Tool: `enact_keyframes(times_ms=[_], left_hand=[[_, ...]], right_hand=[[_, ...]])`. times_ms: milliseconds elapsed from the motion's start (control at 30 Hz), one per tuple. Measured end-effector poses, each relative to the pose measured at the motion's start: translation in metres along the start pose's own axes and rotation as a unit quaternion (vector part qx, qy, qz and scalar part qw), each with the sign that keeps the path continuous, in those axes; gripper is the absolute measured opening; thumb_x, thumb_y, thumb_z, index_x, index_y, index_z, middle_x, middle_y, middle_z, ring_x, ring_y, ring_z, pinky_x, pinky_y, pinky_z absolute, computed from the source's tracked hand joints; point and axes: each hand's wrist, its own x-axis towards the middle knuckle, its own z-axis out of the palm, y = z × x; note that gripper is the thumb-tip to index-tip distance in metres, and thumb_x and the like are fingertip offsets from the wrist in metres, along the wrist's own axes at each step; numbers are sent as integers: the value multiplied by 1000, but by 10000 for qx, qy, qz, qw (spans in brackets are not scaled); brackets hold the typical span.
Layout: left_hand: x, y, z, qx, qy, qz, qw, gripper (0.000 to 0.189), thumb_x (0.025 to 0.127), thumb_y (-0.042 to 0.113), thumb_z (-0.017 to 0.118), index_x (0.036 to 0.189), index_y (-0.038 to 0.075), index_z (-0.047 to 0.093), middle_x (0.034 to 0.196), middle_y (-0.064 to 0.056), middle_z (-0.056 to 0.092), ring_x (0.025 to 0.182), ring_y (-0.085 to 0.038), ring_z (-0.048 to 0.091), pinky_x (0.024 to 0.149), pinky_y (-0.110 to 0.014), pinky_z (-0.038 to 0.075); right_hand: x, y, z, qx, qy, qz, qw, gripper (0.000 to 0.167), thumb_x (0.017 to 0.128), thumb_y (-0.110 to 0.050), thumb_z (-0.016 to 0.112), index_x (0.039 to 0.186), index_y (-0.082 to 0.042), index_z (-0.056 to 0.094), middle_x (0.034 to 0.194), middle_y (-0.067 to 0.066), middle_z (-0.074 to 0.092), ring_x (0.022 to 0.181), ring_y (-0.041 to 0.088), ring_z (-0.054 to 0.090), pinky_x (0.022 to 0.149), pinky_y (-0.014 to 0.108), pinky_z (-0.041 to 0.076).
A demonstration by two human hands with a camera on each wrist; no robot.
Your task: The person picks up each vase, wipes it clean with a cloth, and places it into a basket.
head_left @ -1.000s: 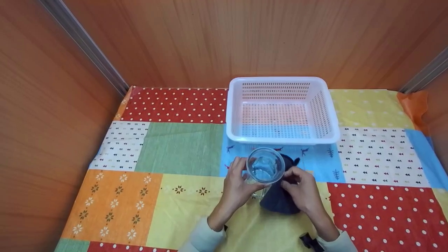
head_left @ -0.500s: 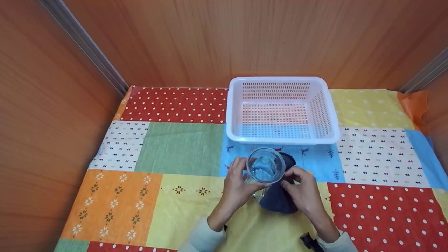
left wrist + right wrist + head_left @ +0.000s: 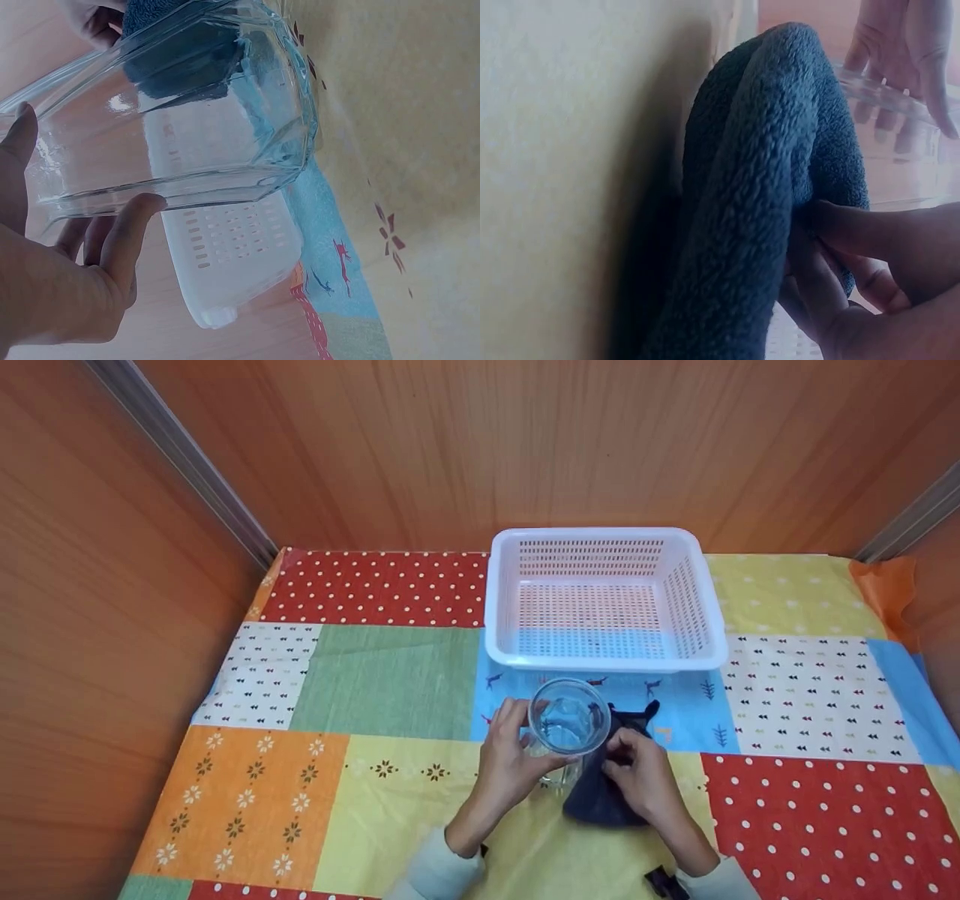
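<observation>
My left hand grips a tall clear drinking glass, its round open rim facing up toward the head camera. In the left wrist view the fingers and thumb are around the rim end of the glass, and its thick base points to the right. Just right of the glass, my right hand pinches a dark blue terry cloth between thumb and fingers. Up close in the right wrist view, the cloth is folded and hangs down beside the glass. Whether the cloth touches the glass is hard to tell.
A white perforated plastic basket stands behind the hands with nothing inside. A patchwork tablecloth covers the table. Wooden panels rise at the back and both sides.
My right hand has shifted slightly toward me with the cloth, whose upper part has swung out to the right of the glass. The left hand and the glass have stayed in place.
</observation>
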Motion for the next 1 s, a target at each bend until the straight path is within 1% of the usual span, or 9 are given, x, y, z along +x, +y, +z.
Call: enact_keyframes(times_ms=[133,200,267,433,500,700,800,900,1000], left_hand=[[0,-1,0,13,-12,0,10000,68,72,29,100,128,10,65,113,-2,58,107,-22,58,86,-52,62],[0,-1,0,-24,-18,-17,10000,69,72,29,100,128,9,65,114,-3,58,109,-23,58,86,-53,62],[0,-1,0,-24,-18,-33,10000,70,72,29,100,129,9,64,115,-4,59,109,-24,59,87,-53,62],[0,1,1,40,3,-61,10000,68,72,30,100,127,11,65,115,-3,59,109,-24,59,85,-52,61],[-1,1,1,70,13,-45,10000,67,72,28,100,127,11,65,114,-2,59,108,-24,59,85,-52,61],[-1,2,0,135,48,-2,9999,69,71,26,100,127,8,65,114,-3,59,109,-25,59,85,-52,60],[0,1,0,92,9,-37,10000,70,71,27,100,129,9,65,115,-3,59,110,-25,59,86,-52,60],[0,1,0,30,-21,-69,10000,70,72,28,100,129,9,65,116,-3,58,111,-24,58,87,-53,61],[-1,1,0,22,0,-87,10000,69,72,27,100,129,9,65,115,-2,58,110,-24,58,87,-52,61]], right_hand=[[-3,-10,-3,5,144,-111,9998,24,83,19,73,89,-2,64,94,11,68,88,19,65,74,25,54],[-3,-18,-5,69,203,-145,9997,22,84,18,73,89,-2,65,95,12,70,88,18,66,74,24,55],[-3,-28,-9,171,246,-191,9994,20,85,17,73,89,-2,67,95,11,70,88,18,67,78,22,56],[-3,-45,-17,424,303,-205,9984,20,87,17,73,92,-3,71,95,9,70,97,26,71,87,27,60],[-3,-48,-18,492,294,-174,9982,20,87,16,73,92,-2,71,96,10,70,97,27,73,84,28,62],[-1,-41,-16,568,165,-256,9979,20,85,17,75,90,-2,69,95,11,71,89,17,71,77,20,59],[1,-32,-13,423,75,-199,9989,23,85,18,75,89,-3,67,96,11,71,90,19,72,80,24,60],[2,-22,-10,243,-12,-64,9997,26,85,19,73,89,-4,64,98,11,73,95,22,74,82,28,60],[2,-12,-7,252,-82,59,9996,26,85,21,71,92,-3,63,97,10,72,93,22,73,79,26,59]])
